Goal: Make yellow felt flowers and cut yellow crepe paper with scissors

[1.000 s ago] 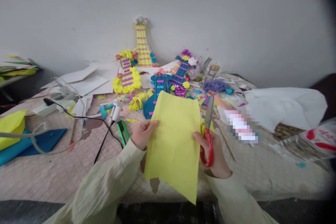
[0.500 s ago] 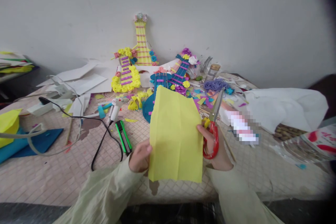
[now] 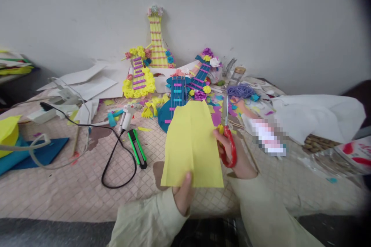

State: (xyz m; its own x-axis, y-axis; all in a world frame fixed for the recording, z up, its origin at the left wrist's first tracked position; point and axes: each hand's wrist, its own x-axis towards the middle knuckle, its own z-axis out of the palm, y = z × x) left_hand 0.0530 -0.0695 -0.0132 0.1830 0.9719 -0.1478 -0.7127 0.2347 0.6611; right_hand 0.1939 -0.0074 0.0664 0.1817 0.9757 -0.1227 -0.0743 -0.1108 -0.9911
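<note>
A yellow sheet of crepe paper (image 3: 193, 142) with a faint vertical crease hangs over the table in front of me. My left hand (image 3: 184, 193) pinches its bottom edge, thumb on the near face and the other fingers hidden behind. Red-handled scissors (image 3: 230, 148) sit in my right hand (image 3: 239, 158), their blades pointing up beside the sheet's right edge. The fingertips of that hand are close to the paper; whether they grip it I cannot tell. Just beyond the sheet lies a blue paper guitar (image 3: 177, 94) with purple strips, partly covered by it.
A white glue gun (image 3: 126, 117) with a black cord and a green utility knife (image 3: 137, 149) lie to the left. Decorated yellow guitars (image 3: 156, 40) lean on the wall. Purple yarn (image 3: 240, 90), paper scraps and a white bag (image 3: 319, 115) are at the right.
My left hand has moved from the sheet's left edge to its bottom edge. The paper now tilts away at the top. The scissors have swung more upright and shifted slightly left.
</note>
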